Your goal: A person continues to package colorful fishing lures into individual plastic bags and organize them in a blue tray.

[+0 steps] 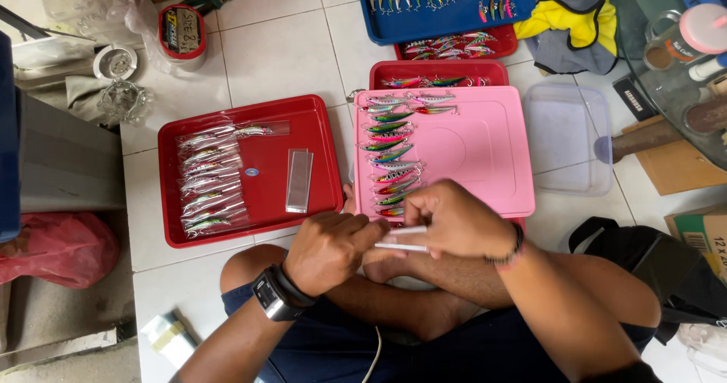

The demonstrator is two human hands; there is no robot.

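My left hand (327, 250) and my right hand (454, 220) meet over my crossed legs. Together they pinch a narrow clear plastic sleeve (401, 238); whether a lure is inside I cannot tell. Just beyond my right hand lies a pink lid (485, 148) with a column of several colourful fishing lures (392, 156) along its left side. To the left, a red tray (265, 163) holds several bagged lures (210, 179) and a stack of empty clear sleeves (298, 180).
Another red tray (439, 71) sits behind the pink lid, with a blue tray (443, 16) of lures beyond it. A clear plastic box (568, 137) stands right of the lid. A tape roll (182, 31), a yellow-grey garment (575, 16) and a black bag (659, 266) surround me.
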